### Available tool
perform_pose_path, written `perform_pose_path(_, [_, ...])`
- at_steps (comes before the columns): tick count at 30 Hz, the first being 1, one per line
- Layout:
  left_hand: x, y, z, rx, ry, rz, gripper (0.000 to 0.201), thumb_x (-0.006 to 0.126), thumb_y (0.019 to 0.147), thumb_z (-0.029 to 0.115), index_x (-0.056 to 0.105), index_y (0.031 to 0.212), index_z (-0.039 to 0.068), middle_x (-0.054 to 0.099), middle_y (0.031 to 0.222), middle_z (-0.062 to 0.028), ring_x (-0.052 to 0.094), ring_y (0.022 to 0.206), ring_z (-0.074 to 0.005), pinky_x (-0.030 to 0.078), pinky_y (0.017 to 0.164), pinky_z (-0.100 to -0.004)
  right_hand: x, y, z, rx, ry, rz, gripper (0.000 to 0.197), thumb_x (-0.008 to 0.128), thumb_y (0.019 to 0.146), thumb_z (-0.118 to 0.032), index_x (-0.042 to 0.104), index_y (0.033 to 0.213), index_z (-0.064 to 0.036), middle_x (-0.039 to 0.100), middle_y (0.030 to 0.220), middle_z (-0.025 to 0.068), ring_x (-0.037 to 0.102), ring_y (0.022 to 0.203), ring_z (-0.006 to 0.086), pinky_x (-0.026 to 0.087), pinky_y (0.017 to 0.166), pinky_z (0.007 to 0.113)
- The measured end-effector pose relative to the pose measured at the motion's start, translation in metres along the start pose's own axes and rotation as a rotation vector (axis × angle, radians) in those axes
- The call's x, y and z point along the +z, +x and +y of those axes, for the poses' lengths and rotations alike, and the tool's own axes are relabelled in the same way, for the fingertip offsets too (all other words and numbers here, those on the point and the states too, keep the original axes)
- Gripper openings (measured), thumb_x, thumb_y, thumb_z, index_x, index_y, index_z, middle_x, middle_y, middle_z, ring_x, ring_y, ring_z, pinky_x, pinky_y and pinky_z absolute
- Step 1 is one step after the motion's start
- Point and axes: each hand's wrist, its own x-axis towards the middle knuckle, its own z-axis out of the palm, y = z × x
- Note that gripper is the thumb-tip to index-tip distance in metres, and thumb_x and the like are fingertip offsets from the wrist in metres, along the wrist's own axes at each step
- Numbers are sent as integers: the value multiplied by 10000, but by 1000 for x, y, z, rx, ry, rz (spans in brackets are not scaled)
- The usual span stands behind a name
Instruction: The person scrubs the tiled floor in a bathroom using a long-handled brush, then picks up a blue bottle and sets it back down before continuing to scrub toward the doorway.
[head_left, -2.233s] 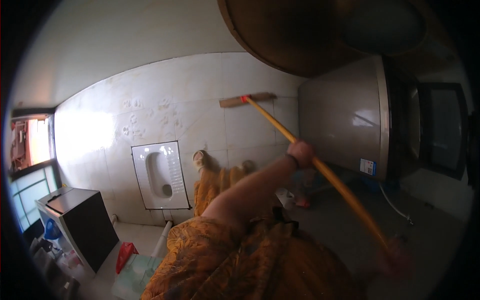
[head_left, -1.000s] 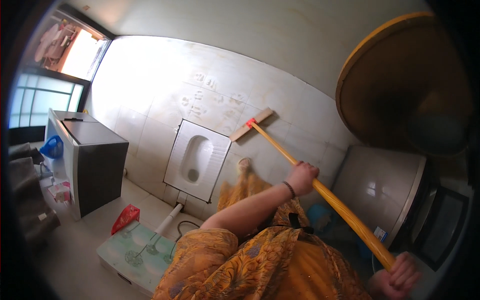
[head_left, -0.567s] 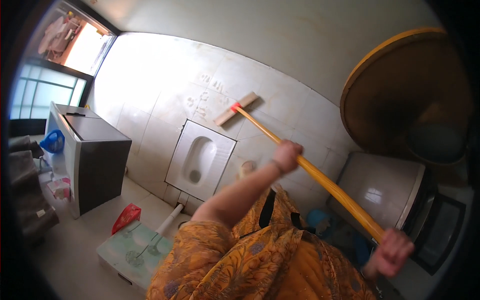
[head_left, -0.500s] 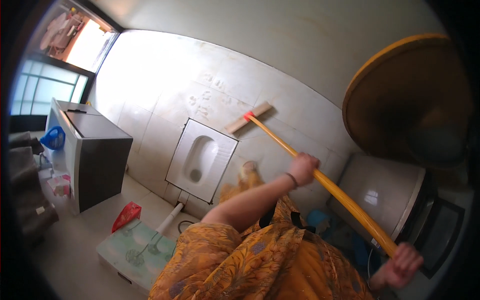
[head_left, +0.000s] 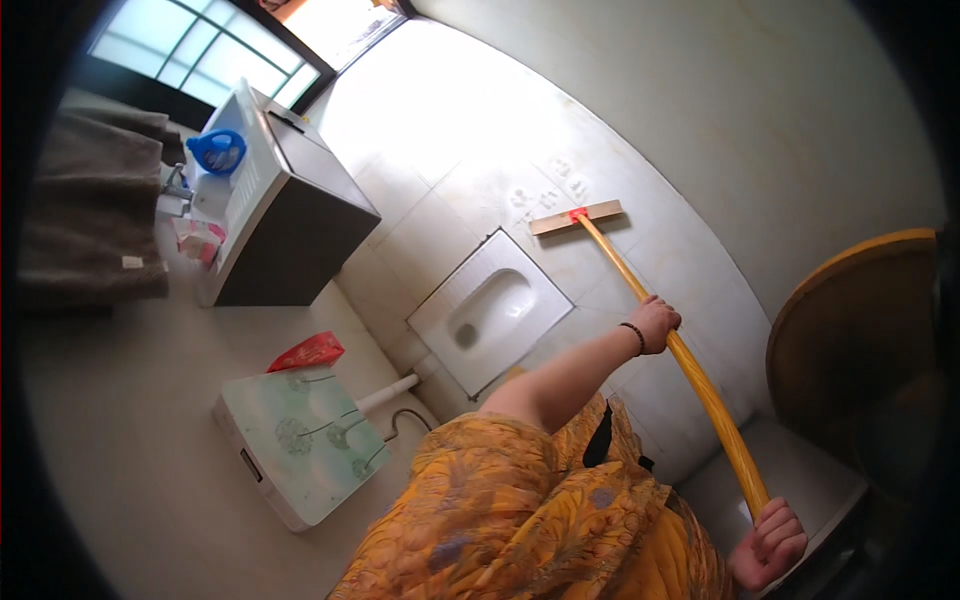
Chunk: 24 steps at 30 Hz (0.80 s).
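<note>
A long-handled floor tool [head_left: 700, 385] runs diagonally across the right half. Its shaft is yellow with a wood-like grain, and a red joint [head_left: 578, 215] ties it to a flat beige crossbar head [head_left: 605, 210] lying against the pale tiles. My left hand [head_left: 657, 323], with a dark beaded bracelet at the wrist, is wrapped round the middle of the shaft. At the shaft's upper end, lower right, my right hand [head_left: 772, 545] is closed in a fist. Nearby, left of the head, a white squat toilet [head_left: 425, 318] is set in the floor. Dark footprints [head_left: 545, 195] mark the tiles beside the head.
At left stands a cabinet washbasin [head_left: 325, 240] with a blue bottle [head_left: 217, 152]. Below are a red bag [head_left: 308, 352], a white pipe [head_left: 388, 393] and a green-white wall box [head_left: 310, 440]. A round, orange-rimmed thing [head_left: 850, 340] and a grey appliance top [head_left: 790, 465] occupy the right.
The view has swung, so the room appears shifted right and turned. The crossbar lies farther from the toilet, near the footprints. Both hands keep their grip on the shaft.
</note>
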Motion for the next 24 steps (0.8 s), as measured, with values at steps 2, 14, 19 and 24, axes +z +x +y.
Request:
perform_pose_path(2, [0, -11, 12, 10, -85, -10, 90, 638, 708, 78, 610, 785, 114, 599, 820, -44, 557, 933, -244, 366, 986, -382, -2, 4, -17, 43, -64, -36, 271, 465, 845, -113, 312, 622, -132, 290, 520, -13, 286, 467, 116, 290, 525, 326])
perform_pose_path(14, [29, -20, 29, 50, -163, -16, 186, 680, 594, 27, 567, 732, 83, 589, 768, -120, 536, 831, -358, 452, 741, -441, -41, -26, -20, -70, -6, 89, 299, 571, 855, -115, 421, 599, -151, 516, 533, -29, 495, 449, 106, 449, 517, 289])
perform_pose_path(19, [58, -33, 9, 73, -68, 4, 115, 627, 680, 40, 529, 713, 90, 551, 733, -71, 554, 835, -312, 358, 1007, -440, -69, -77, -3, 16, 128, -101, 183, 585, 824, -54, 501, 662, -57, 547, 577, 42, 505, 473, 182, 459, 535, 337])
perform_pose_path(24, [76, -43, 36, 120, -108, 15, 123, 623, 678, 17, 525, 716, 81, 556, 736, -78, 548, 830, -315, 368, 975, -439, -82, -90, -31, 40, 109, 83, 202, 590, 841, -48, 477, 672, -56, 529, 567, 37, 501, 472, 171, 460, 535, 333])
